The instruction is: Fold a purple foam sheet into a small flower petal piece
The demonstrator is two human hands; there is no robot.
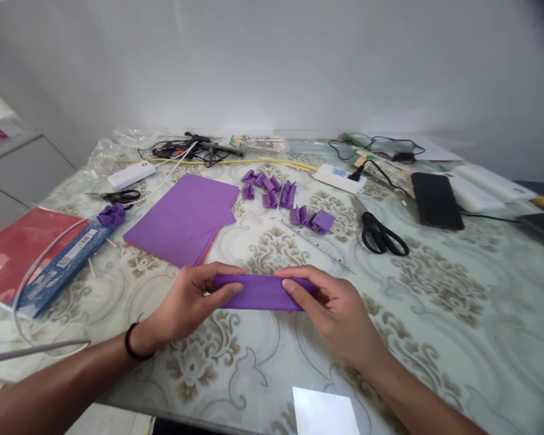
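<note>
You grip a folded strip of purple paper (263, 292) at both ends above a patterned tabletop (272, 362), your left hand (204, 297) pinching one end between thumb and fingers and your right hand (329, 305) closed in the same way on the other. The strip lies level across the space in front of you, near the table's front edge, and a dark band (133, 342) circles your left wrist. Just beyond your left hand lies a fanned stack of purple sheets (185, 217), a sliver of red showing beneath it. Small folded purple pieces (288, 194) are scattered to the right of the stack, with a clear ruler (320, 246) between them and your right hand. Black-handled scissors (381, 235) rest farther right, near a dark phone (436, 201); behind them, a black plug (357, 173) sits in a white power strip (338, 177). At your far left, a crumpled purple paper piece (112, 214) lies at the corner of a red-and-blue packet (68, 257), beside a second pair of scissors (122, 196). Tangled black cables (190, 148) and a yellow cord (254, 161) run along the back, near the wall (272, 66)
</note>
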